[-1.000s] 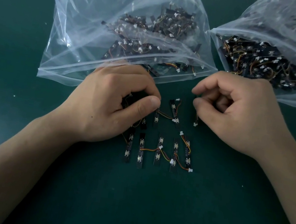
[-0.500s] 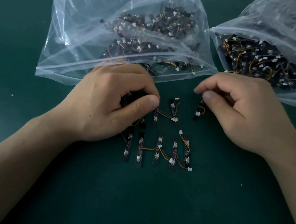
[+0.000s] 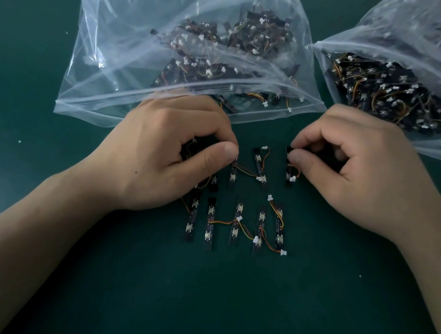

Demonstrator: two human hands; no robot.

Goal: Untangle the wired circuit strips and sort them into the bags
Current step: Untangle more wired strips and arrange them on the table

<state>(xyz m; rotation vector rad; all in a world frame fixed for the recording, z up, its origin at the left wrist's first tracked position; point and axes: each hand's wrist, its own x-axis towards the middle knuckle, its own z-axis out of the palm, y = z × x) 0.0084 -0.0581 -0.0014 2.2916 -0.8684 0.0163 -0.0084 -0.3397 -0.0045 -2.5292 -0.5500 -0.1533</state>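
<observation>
Several small black circuit strips with orange wires and white connectors lie in rows on the dark green table. My left hand curls over the upper left strips, thumb against fingertips, gripping strips partly hidden under it. My right hand pinches the top end of one strip between thumb and forefinger; the strip stands upright in the row, its lower end touching the table. A clear bag of strips lies behind the left hand, a second bag behind the right.
Both bags lie with their mouths toward me, and some strips spill at the left bag's opening. Green table surface stretches in front of the rows. Tiny white specks dot the table at left.
My right hand has brought its pinched strip down and leftward, setting it upright at the right end of the upper row. The left hand has stayed in place.
</observation>
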